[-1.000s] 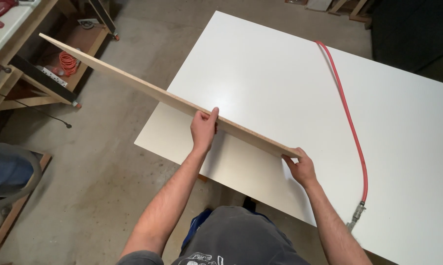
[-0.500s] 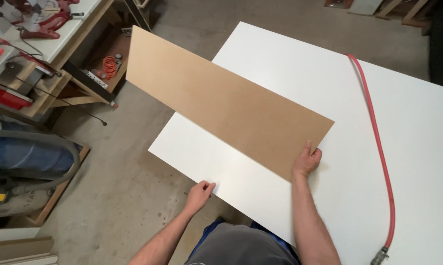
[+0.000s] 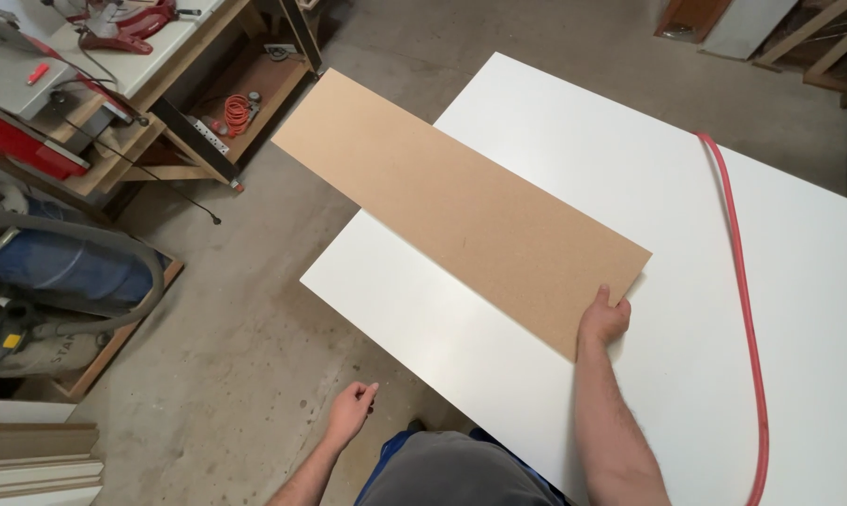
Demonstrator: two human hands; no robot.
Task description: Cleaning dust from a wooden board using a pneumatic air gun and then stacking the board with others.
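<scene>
When read from the far left, first a cluttered workbench (image 3: 114, 89) with a red-and-grey saw (image 3: 25, 108), and below it a blue vacuum (image 3: 67, 272) on the concrete floor (image 3: 254, 347), all well apart from either hand. Next, low in the view and over bare floor, left hand (image 3: 351, 412): hanging free, fingers loosely curled, holding nothing, touching nothing, near the closest corner of the white panel (image 3: 423, 309) but short of it. Then long brown board (image 3: 461, 211): spread across the white panel with its broad face up, long axis running from the near right up and away to the far left, far end overhanging the panel's left edge and jutting out above the floor toward the workbench. Cannot tell whether resting fully on the panel or lifted a little off it. Further right, right hand (image 3: 603, 319): closed on the board's near short edge, close to the right corner, fingers over the top face, thumb hidden. So the whole length of the board stretching up and left from that single grip, with nothing supporting the overhanging end; right hand on the board, left hand well apart from it, nearer its long near-side edge than its far end. At far right, red hose (image 3: 744, 281) curving along the panel, clear of board and hands.
</scene>
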